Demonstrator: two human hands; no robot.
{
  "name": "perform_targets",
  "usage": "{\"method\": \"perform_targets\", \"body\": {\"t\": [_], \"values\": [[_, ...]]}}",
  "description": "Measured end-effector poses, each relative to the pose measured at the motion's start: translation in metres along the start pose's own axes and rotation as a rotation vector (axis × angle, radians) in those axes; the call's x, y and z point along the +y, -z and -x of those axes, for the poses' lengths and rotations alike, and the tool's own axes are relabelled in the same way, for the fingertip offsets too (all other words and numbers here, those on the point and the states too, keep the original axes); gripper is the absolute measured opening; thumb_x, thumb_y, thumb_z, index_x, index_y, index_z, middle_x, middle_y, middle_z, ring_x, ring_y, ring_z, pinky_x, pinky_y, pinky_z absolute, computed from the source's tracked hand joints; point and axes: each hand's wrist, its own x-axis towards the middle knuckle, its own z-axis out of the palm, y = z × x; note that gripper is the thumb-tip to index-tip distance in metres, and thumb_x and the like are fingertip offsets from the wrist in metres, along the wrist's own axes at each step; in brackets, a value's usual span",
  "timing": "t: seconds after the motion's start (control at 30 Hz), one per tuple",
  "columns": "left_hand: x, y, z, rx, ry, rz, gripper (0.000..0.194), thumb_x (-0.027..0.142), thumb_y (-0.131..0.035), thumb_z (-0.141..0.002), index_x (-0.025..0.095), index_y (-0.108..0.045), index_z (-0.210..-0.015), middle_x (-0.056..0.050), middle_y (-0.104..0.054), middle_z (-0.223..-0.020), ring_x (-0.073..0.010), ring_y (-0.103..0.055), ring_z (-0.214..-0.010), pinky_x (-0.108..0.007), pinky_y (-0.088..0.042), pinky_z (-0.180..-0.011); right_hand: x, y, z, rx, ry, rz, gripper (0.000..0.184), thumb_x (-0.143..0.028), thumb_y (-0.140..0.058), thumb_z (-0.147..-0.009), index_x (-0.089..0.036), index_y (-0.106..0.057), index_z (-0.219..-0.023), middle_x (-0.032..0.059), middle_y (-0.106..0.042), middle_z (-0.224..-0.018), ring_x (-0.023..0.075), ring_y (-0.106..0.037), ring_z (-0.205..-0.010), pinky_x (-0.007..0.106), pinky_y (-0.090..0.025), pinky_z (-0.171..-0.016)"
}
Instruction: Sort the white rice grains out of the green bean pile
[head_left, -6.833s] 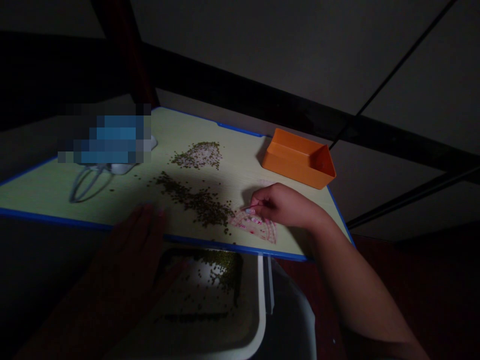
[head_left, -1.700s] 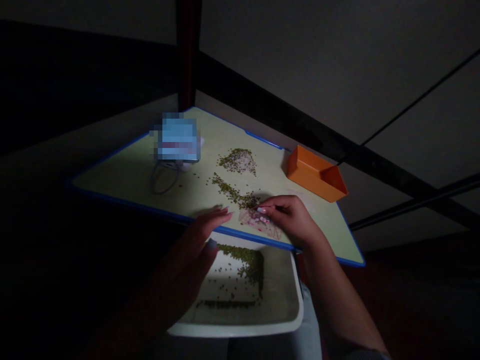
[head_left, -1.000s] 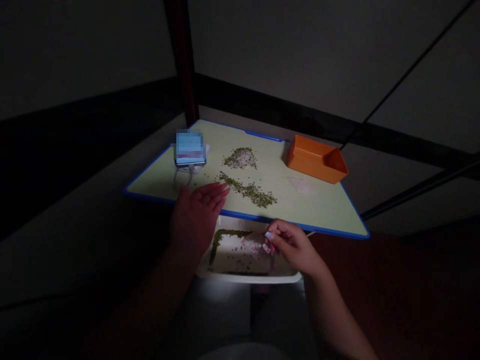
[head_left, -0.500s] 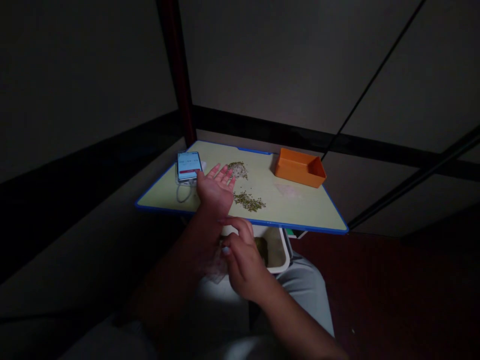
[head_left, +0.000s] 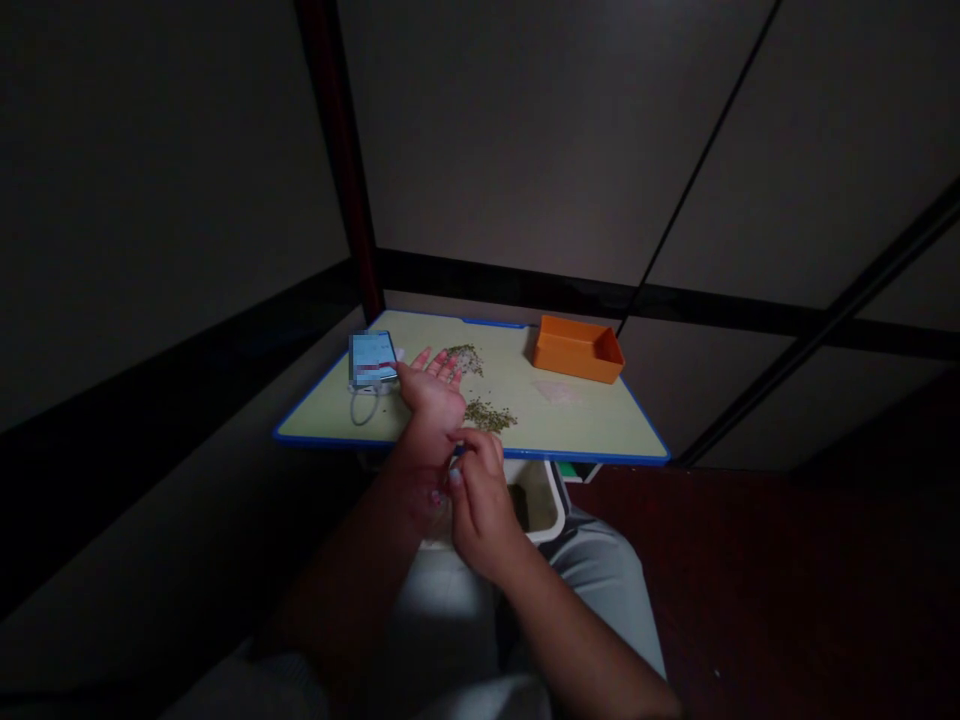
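My left hand (head_left: 433, 386) is stretched out over the yellow, blue-edged table (head_left: 600, 432), fingers spread, holding nothing. It lies between the phone (head_left: 373, 358) and a strip of green beans (head_left: 489, 415). My right hand (head_left: 480, 498) is curled just below the table's front edge, against my left wrist. It pinches a clear plastic protractor with pink marks (head_left: 437, 497), which barely shows in the dark. A white tray (head_left: 546, 497) sits on my lap under the table edge, partly hidden by my right hand.
A second small heap of beans (head_left: 465, 355) lies beyond my left fingers. An orange box (head_left: 577, 350) stands at the table's far right corner, with a pale patch (head_left: 555, 390) in front of it. A cable loop (head_left: 365, 408) hangs from the phone. The surroundings are dark.
My right hand carried the protractor off the table, down over the tray and across to my left wrist. My left hand reached forward over the table beside the phone. The view pulled back.
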Motion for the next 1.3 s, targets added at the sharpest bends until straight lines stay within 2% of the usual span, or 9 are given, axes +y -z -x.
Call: {"method": "perform_targets", "body": {"t": [0.17,0.3,0.37,0.57,0.8,1.0,1.07,1.2,1.3], "values": [[0.003,0.001,-0.003,-0.003,-0.048,-0.044,0.043,0.047,-0.051,-0.08,0.021,-0.05,-0.114,-0.007,-0.056,-0.119,-0.0178,-0.055,-0.103,-0.044,-0.049,-0.086,-0.004,-0.011,0.014,-0.054,0.045,-0.068,0.013,-0.014,-0.038,-0.086,-0.018,-0.048,-0.091,0.009,-0.054,-0.099,0.0193,-0.048,-0.097,0.036,-0.043,-0.085],[0.001,0.003,-0.002,0.013,-0.068,-0.095,0.043,0.047,-0.051,-0.079,0.021,-0.05,-0.114,-0.007,-0.055,-0.119,-0.0178,-0.055,-0.103,-0.044,-0.049,-0.086,-0.002,-0.008,0.005,0.038,-0.009,-0.048,0.014,-0.014,-0.036,-0.088,-0.018,-0.049,-0.092,0.0122,-0.049,-0.118,0.0201,-0.042,-0.111,0.04,-0.038,-0.094],[0.0,0.004,-0.001,0.024,-0.068,-0.11,0.043,0.047,-0.051,-0.079,0.021,-0.05,-0.114,-0.007,-0.055,-0.119,-0.0177,-0.055,-0.103,-0.044,-0.049,-0.086,-0.003,-0.007,-0.001,0.054,-0.013,-0.015,0.015,-0.013,-0.037,-0.087,-0.018,-0.049,-0.093,0.0119,-0.049,-0.12,0.0205,-0.039,-0.114,0.04,-0.035,-0.097],[0.005,0.005,-0.001,0.048,-0.089,-0.114,0.042,0.046,-0.05,-0.08,0.022,-0.051,-0.113,-0.007,-0.056,-0.119,-0.0173,-0.055,-0.102,-0.043,-0.05,-0.086,-0.01,-0.016,-0.002,-0.081,0.047,-0.007,0.013,-0.015,-0.043,-0.08,-0.019,-0.05,-0.091,0.0078,-0.056,-0.094,0.0196,-0.047,-0.095,0.034,-0.042,-0.084],[0.001,0.006,-0.005,0.096,-0.102,-0.15,0.044,0.047,-0.051,-0.079,0.02,-0.05,-0.114,-0.007,-0.056,-0.119,-0.0182,-0.055,-0.103,-0.044,-0.05,-0.086,0.003,-0.013,-0.015,0.058,-0.019,-0.022,0.015,-0.015,-0.036,-0.086,-0.017,-0.049,-0.093,0.0119,-0.051,-0.116,0.0193,-0.041,-0.108,0.038,-0.037,-0.094],[0.002,0.011,-0.01,0.095,-0.094,-0.158,0.043,0.046,-0.051,-0.079,0.021,-0.05,-0.114,-0.007,-0.056,-0.119,-0.0178,-0.055,-0.103,-0.044,-0.049,-0.086,0.005,-0.021,-0.01,-0.081,0.032,-0.047,0.013,-0.017,-0.038,-0.086,-0.02,-0.049,-0.092,0.0069,-0.056,-0.094,0.0183,-0.047,-0.094,0.034,-0.041,-0.087],[0.002,0.013,-0.012,0.097,-0.076,-0.155,0.044,0.046,-0.051,-0.079,0.021,-0.05,-0.114,-0.007,-0.055,-0.119,-0.018,-0.055,-0.103,-0.044,-0.049,-0.086,0.009,-0.02,-0.01,-0.073,0.021,-0.078,0.014,-0.018,-0.035,-0.088,-0.019,-0.048,-0.091,0.0068,-0.055,-0.091,0.0174,-0.049,-0.091,0.032,-0.043,-0.083],[0.001,0.014,-0.015,0.097,-0.011,-0.155,0.042,0.046,-0.051,-0.079,0.022,-0.051,-0.114,-0.007,-0.055,-0.12,-0.0176,-0.055,-0.103,-0.043,-0.049,-0.087,0.015,-0.016,-0.014,0.056,0.007,-0.075,0.017,-0.019,-0.031,-0.091,-0.018,-0.048,-0.092,0.0111,-0.053,-0.11,0.0174,-0.046,-0.107,0.036,-0.038,-0.094],[0.001,0.014,-0.017,0.08,0.021,-0.157,0.042,0.046,-0.051,-0.079,0.021,-0.051,-0.114,-0.007,-0.055,-0.12,-0.0177,-0.055,-0.103,-0.043,-0.049,-0.086,0.014,-0.016,-0.01,0.025,0.029,-0.023,0.013,-0.016,-0.036,-0.087,-0.018,-0.049,-0.092,0.0115,-0.052,-0.116,0.0194,-0.042,-0.111,0.038,-0.036,-0.096]]}}
